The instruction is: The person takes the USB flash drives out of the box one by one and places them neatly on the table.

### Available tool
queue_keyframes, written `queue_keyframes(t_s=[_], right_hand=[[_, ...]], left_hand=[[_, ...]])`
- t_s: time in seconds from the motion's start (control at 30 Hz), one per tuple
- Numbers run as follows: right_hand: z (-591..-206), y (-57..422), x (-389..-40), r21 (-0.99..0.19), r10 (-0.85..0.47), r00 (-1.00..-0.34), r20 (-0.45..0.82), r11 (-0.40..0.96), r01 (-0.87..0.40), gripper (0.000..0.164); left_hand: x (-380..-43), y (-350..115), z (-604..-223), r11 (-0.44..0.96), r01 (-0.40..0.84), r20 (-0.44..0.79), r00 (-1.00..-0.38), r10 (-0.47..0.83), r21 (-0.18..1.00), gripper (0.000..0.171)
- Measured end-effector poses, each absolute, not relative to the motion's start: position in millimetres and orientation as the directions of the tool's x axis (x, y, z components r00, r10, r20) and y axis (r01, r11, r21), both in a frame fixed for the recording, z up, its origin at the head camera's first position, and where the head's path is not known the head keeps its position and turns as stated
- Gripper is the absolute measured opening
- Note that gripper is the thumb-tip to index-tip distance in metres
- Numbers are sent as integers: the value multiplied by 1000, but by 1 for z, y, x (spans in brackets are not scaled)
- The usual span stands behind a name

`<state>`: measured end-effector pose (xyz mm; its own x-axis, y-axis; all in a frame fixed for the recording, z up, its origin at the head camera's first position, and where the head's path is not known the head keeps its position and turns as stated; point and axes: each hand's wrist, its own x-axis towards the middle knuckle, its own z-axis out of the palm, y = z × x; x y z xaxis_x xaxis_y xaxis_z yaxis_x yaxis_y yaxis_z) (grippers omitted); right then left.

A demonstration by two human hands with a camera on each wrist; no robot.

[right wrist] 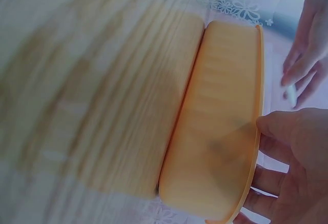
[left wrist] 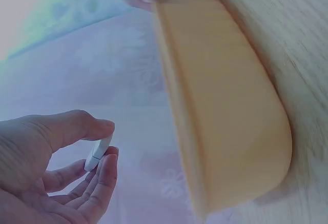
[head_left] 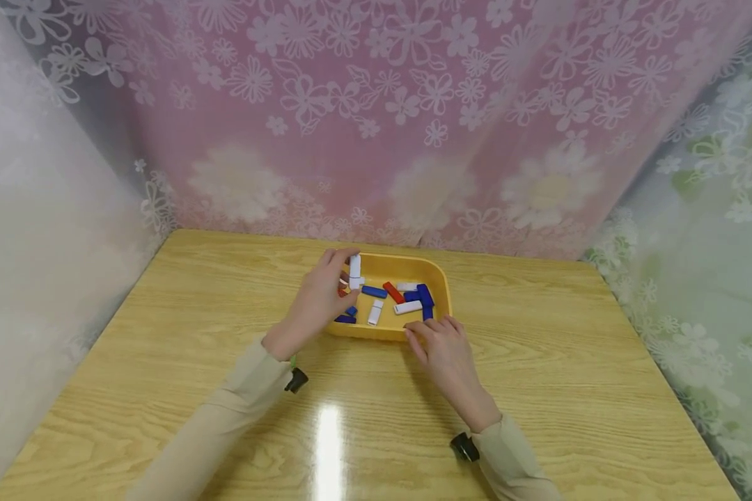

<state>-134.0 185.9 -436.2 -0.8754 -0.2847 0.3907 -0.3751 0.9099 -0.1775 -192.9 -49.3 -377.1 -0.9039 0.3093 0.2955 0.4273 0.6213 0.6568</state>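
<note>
My left hand (head_left: 316, 298) holds a white stick that looks like a USB flash drive (head_left: 355, 270) above the left part of a yellow plastic bin (head_left: 370, 333). In the left wrist view, thumb and fingertips pinch this white drive (left wrist: 98, 151), with a seam across it. My right hand (head_left: 446, 356) grips the bin's near rim towards the right corner. The right wrist view shows its thumb at the rim and the fingers reaching over the inner side. Inside the bin lie several similar sticks: white (head_left: 375, 312), blue (head_left: 374, 291) and red (head_left: 393, 292). My left hand hides part of the bin's left end.
The bin stands on a wood-grain table (head_left: 526, 362), near its back edge. A pink flowered curtain (head_left: 376, 139) hangs behind, with pale cloth at both sides. Small black devices (head_left: 296, 380) sit at the wrists.
</note>
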Motion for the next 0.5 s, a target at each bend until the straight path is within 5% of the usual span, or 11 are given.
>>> queue_keyframes(t_s=[0.5], right_hand=[[-437, 185, -133, -180, -287, -867, 408, 905, -384, 14]], left_hand=[[-149, -121, -400, 713, 307, 240, -950, 198, 630, 67]])
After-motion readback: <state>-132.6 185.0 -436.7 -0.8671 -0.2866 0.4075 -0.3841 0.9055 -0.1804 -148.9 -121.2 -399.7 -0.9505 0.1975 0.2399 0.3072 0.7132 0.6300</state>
